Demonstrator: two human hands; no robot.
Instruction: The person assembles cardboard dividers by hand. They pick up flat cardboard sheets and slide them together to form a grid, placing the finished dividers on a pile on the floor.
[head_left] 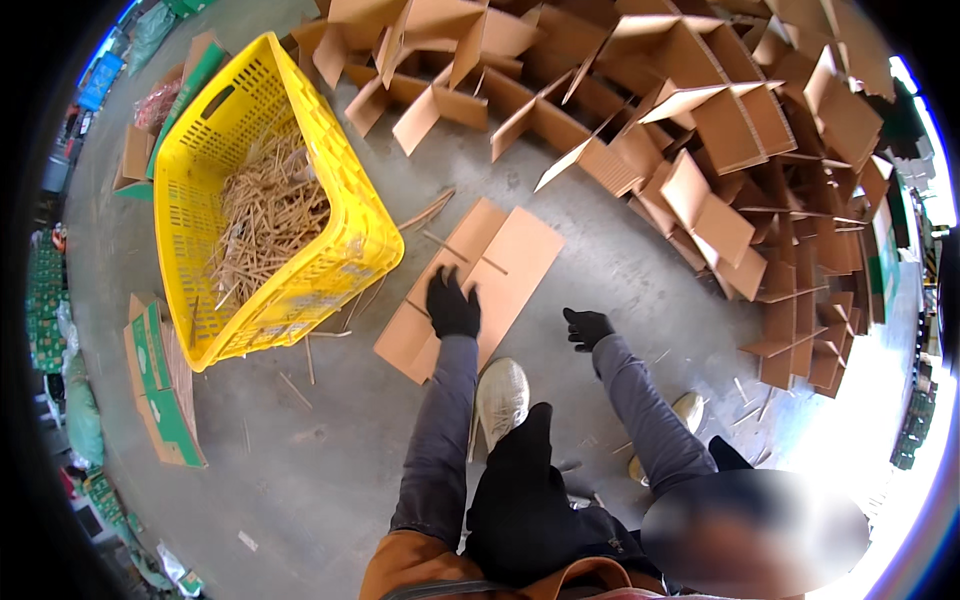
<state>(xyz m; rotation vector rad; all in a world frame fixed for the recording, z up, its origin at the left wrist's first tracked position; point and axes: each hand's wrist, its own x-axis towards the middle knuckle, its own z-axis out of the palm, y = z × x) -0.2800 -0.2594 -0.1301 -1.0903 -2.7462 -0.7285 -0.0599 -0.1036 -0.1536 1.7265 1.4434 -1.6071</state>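
Observation:
Slotted flat cardboard sheets [525, 255] lie overlapped on the grey floor in front of my feet, brown and slit partway across. My left hand [454, 306], in a black glove, rests on them with its fingers spread. To the right, my right hand [587, 329], gloved in black too, hovers apart from the sheets. Its fingers are loosely parted and hold nothing that shows.
A yellow plastic crate [350, 262] full of thin cardboard strips [270, 190] stands at the left. Interlocked cardboard dividers [690, 110] pile up across the far and right side. Green-and-brown folded cartons [165, 390] lie left. Loose strips [425, 210] litter the floor.

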